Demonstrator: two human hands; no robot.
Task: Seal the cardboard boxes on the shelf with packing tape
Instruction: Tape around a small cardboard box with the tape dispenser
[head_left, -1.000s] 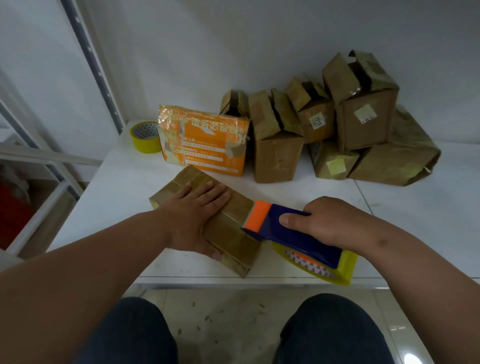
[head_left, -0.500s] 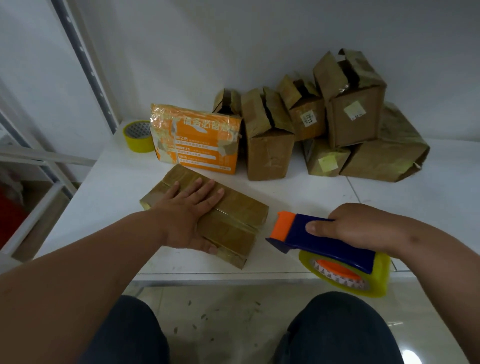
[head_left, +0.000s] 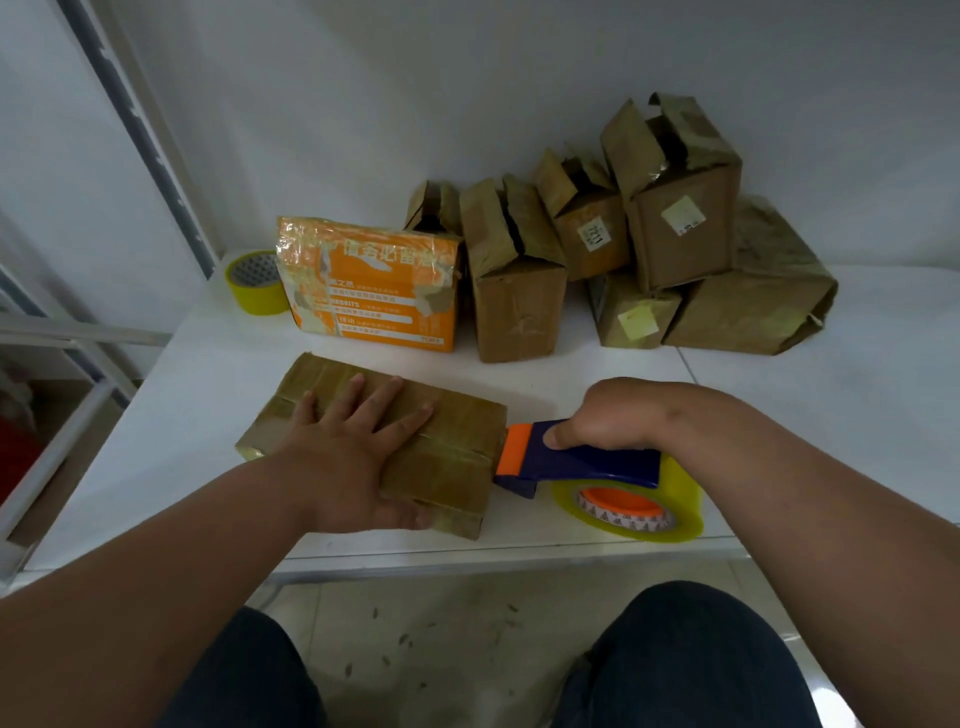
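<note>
On the white shelf (head_left: 831, 415), seen from the head camera, a flat cardboard box (head_left: 447, 447) lies near the front edge, wrapped in glossy brownish tape with a seam running along its top. The left hand (head_left: 348, 457) rests palm-down on this box, fingers straight and spread over the top, thumb hanging at the near side; it curls round nothing. Just right of the box, the right hand (head_left: 618, 415) grips the blue handle of a tape dispenser (head_left: 582, 462), fingers wrapped over it and the thumb pressed along its side. The dispenser's orange front end touches or almost touches the box's right end, and its yellowish roll of clear tape (head_left: 634, 504), with an orange core, sits close to the shelf's front edge. Behind the flat box stands an orange box (head_left: 374, 291) printed with white Chinese characters and a band reading "RABBITS"; the rest of its print is too small to make out. To its left is a yellow tape roll (head_left: 257, 283) near the back corner. To its right, a pile of brown boxes (head_left: 675, 234) with loose, raised flaps leans against the wall; one carries a white label reading "7211", another a pale label with writing too blurred to read, and a lower one a yellow sticky square. Below the shelf edge are the person's dark-trousered knees (head_left: 691, 654) above a pale tiled floor.
</note>
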